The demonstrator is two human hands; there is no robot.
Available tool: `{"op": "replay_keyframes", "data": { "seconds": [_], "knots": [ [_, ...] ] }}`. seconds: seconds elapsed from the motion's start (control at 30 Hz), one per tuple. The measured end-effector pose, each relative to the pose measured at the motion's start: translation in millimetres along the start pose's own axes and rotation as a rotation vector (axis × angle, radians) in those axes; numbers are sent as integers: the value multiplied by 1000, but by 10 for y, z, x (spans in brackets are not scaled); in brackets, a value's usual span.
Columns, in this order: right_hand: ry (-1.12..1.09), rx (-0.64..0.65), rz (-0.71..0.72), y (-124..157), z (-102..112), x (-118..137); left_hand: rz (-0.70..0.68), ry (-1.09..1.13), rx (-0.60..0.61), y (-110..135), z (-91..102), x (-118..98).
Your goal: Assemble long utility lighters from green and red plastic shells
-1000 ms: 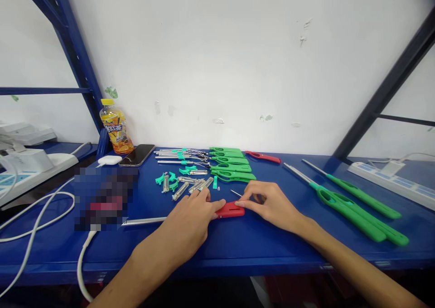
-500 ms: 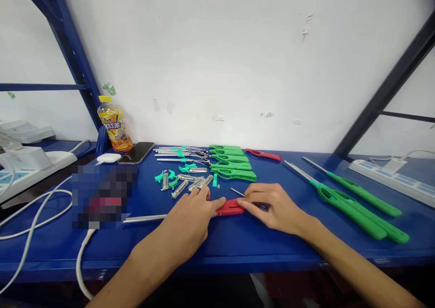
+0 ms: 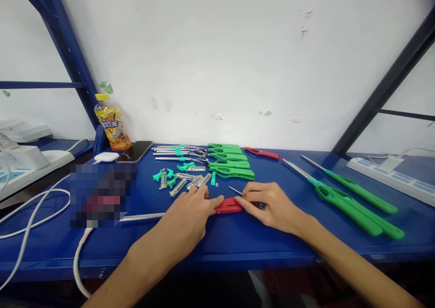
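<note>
Head view, hands at the front of the blue surface (image 3: 238, 249).

- Red lighter body (image 3: 228, 205): lying flat on the surface between the two hands, its metal tube (image 3: 142, 217) running out to the left. No shift of it is seen across the last second.
- Left hand (image 3: 186, 217): kept over the joint of tube and red body. The fingers are closed down on the body's left end, with the thumb laid along its near edge. Grip unchanged.
- Right hand (image 3: 272, 206): a second ago the fingers were arched higher over the body's right end. They are now lowered and curled, with the thumb tip set against that end. Whether the body is pinched or only touched cannot be told.
- Thin metal pin (image 3: 235, 190): seen projecting from beneath the right forefinger, in the same spot as before. Its far end is hidden under the hand.
- Judgement: the piece is being steadied at both ends. No part has yet been separated or added.
- Untouched behind: green shells (image 3: 231, 161), small metal parts (image 3: 185, 181).
- Untouched to the right: two green lighters (image 3: 343, 204).
</note>
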State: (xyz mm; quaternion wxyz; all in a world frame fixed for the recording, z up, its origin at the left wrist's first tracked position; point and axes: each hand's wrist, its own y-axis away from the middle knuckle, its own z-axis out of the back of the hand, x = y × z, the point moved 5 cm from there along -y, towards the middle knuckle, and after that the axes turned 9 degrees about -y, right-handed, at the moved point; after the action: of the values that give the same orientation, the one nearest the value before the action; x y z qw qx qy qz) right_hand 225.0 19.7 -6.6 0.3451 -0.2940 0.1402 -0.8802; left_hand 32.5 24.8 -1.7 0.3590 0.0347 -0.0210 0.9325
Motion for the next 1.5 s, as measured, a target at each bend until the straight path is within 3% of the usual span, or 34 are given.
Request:
{"op": "replay_keyframes", "data": {
  "seconds": [0.53, 0.7, 0.83, 1.03, 1.27, 1.5],
  "knots": [
    [2, -5, -22, 5, 2, -2, -2, -7, 27, -8, 4, 3],
    [102, -168, -175, 9, 139, -142, 21, 17, 56, -12, 52, -11],
    [267, -67, -273, 16, 115, -243, 27, 28, 64, -23, 44, -2],
    [250, -17, -238, 20, 77, -269, 10, 3, 36, -42, -12, 6],
    [208, -209, -299, 15, 334, -295, 4, 27, 21, -50, -31, 29],
    [-100, -475, -362, -152, 847, 65, -9, 1, 2, -67, -44, 37]
  ]
}}
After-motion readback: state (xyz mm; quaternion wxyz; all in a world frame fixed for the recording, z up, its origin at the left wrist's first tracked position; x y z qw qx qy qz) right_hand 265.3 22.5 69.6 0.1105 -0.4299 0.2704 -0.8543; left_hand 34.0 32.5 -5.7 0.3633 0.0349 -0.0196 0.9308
